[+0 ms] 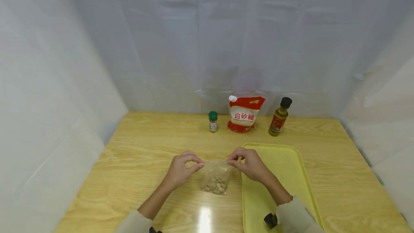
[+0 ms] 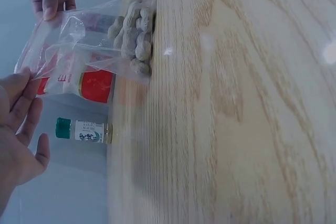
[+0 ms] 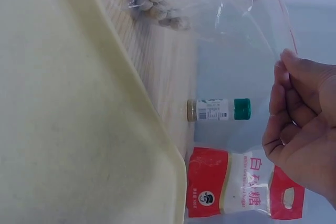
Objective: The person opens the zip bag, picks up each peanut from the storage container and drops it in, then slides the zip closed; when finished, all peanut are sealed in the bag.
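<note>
A clear zip bag (image 1: 216, 168) with several unshelled peanuts (image 1: 216, 184) in its bottom is held up by its top edge, over the wooden table. My left hand (image 1: 181, 170) pinches the bag's left top corner between thumb and fingers. At the opposite corner my right hand (image 1: 249, 163) pinches the top edge in the same way. In the left wrist view the peanuts (image 2: 135, 35) lie bunched at the bag's lower end. A red line runs along the bag's top (image 3: 283, 11) in the right wrist view.
A yellow tray (image 1: 275, 197) lies under my right forearm. Along the table's back stand a green-capped spice jar (image 1: 213, 122), a red and white sugar pouch (image 1: 244, 114) and a black-capped bottle (image 1: 279, 118). White sheeting (image 1: 161, 46) hangs behind and at both sides.
</note>
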The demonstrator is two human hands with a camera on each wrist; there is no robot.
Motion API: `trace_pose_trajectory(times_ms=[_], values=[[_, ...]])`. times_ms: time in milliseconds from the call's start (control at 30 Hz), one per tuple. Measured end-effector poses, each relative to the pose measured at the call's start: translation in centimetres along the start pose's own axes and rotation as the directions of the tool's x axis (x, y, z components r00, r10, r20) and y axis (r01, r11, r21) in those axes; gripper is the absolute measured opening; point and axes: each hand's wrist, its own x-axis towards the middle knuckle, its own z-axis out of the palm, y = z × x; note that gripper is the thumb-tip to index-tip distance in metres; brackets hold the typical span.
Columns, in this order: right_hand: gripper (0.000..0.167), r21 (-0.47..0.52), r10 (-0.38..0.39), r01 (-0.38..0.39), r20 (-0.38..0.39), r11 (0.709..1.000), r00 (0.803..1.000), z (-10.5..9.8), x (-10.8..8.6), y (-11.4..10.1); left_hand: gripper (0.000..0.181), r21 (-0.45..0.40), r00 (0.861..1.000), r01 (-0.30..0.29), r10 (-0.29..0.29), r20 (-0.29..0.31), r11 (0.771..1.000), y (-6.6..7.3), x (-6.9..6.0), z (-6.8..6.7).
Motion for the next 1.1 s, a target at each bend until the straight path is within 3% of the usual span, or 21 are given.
trace_pose_trajectory(times_ms=[200,300,400,500,667,867,1100], values=[[0.008,-0.077,0.055,-0.057,-0.019,0.995,0.998,-0.9,-0.3,-0.2,0.01,0.005,1.0,-0.023,0.023,0.004,1.0,0.6,-0.1,0.0],[0.009,-0.078,0.07,-0.071,-0.011,0.994,0.997,-1.5,-0.6,-0.8,0.011,0.0,0.997,-0.049,0.049,0.066,0.999,1.1,-0.3,-0.1],[0.013,-0.036,0.076,-0.074,0.046,0.997,0.996,-2.2,-1.0,-1.4,0.015,-0.039,0.982,-0.054,0.06,0.177,0.998,1.8,-0.6,-0.4],[0.015,0.046,0.072,-0.079,0.132,0.996,0.989,-2.8,-1.4,-1.8,0.018,-0.096,0.96,-0.007,0.034,0.277,0.995,2.5,-0.8,-1.0],[0.018,0.122,0.053,-0.082,0.224,0.989,0.973,-3.0,-0.8,-1.4,0.024,-0.192,0.936,0.081,-0.008,0.352,0.978,2.7,-0.4,-1.4],[0.018,0.085,0.108,-0.132,0.244,0.988,0.964,-1.6,1.5,0.8,0.028,-0.238,0.935,0.192,-0.104,0.34,0.952,0.5,1.0,-0.5],[0.015,-0.011,0.258,-0.259,0.138,0.966,0.956,0.3,3.9,3.0,0.02,-0.211,0.95,0.267,-0.221,0.219,0.94,-1.9,3.2,1.1]])
